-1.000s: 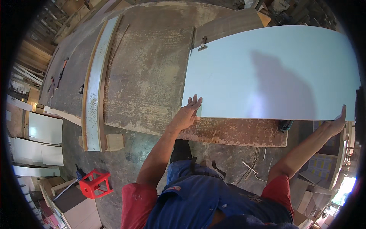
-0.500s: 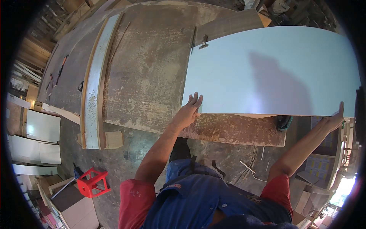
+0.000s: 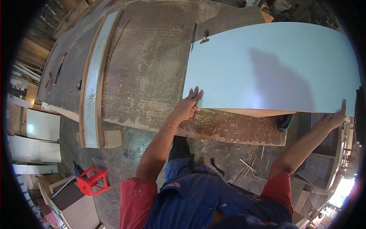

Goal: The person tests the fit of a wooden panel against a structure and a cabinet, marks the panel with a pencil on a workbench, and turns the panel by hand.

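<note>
A large white panel (image 3: 228, 72) lies over the right part of the worn brown worktable. My left hand (image 3: 188, 105) grips its near left corner, fingers on the top face and thumb by the near edge. At the near right corner, my right hand (image 3: 336, 117) holds the panel with one finger or thumb up on the top face; its other fingers are mostly hidden underneath. A metal clip (image 3: 204, 39) sits on the panel's far left edge. Under the near edge shows a strip of light wood (image 3: 255, 112), and a dark and teal tool (image 3: 285, 122) is partly covered.
A long wood-edged strip (image 3: 92, 82) lies across the worktable (image 3: 148, 68) to the left, its end jutting past the near edge. Farther left are a tape measure (image 3: 79, 84) and an orange-and-black hand tool (image 3: 60, 68). A red stool (image 3: 92, 180) stands on the floor.
The white panel has shifted slightly away from me, both hands moving with it. More of the light wood and the tool shows beneath its near edge.
</note>
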`<state>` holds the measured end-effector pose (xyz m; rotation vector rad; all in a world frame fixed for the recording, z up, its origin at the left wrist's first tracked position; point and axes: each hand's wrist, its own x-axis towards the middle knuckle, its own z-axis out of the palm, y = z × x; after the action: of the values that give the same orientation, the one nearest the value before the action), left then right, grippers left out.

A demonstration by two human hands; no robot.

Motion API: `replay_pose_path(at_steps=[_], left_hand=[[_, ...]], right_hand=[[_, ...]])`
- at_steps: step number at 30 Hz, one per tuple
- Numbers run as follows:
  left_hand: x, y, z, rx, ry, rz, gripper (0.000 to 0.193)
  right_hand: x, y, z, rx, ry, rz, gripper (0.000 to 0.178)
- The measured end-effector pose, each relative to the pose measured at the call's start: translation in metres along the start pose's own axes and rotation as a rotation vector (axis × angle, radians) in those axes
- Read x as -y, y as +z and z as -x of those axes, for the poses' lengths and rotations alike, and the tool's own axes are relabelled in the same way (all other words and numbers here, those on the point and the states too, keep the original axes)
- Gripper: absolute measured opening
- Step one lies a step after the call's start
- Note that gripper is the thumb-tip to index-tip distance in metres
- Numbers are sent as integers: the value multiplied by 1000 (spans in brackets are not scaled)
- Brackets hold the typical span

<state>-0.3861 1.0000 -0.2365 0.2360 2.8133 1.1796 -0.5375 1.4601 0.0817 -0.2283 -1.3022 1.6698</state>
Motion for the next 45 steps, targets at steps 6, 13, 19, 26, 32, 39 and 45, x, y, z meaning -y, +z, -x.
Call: replay_pose_path(at_steps=[6, 13, 19, 26, 32, 39, 45], left_hand=[[10, -7, -25, -59, 33, -28, 75], [20, -20, -40, 10, 5, 212, 83], [-10, -21, -48, 12, -25, -60, 78], [-41, -17, -47, -23, -27, -130, 70], [-52, -8, -48, -87, 13, -203, 70], [-37, 5, -45, -205, -35, -224, 66], [-28, 6, -48, -208, -8, -196, 65]], right_hand=[[-24, 18, -26, 56, -35, -13, 43], [-33, 38, -25, 56, -59, 5, 43], [-30, 37, -28, 11, -14, 96, 43], [-29, 18, -43, 72, 73, 142, 43], [-40, 3, -96, 184, 47, 33, 43], [-24, 42, -27, -10, -9, 159, 44], [-31, 35, -47, 7, -17, 41, 46]])
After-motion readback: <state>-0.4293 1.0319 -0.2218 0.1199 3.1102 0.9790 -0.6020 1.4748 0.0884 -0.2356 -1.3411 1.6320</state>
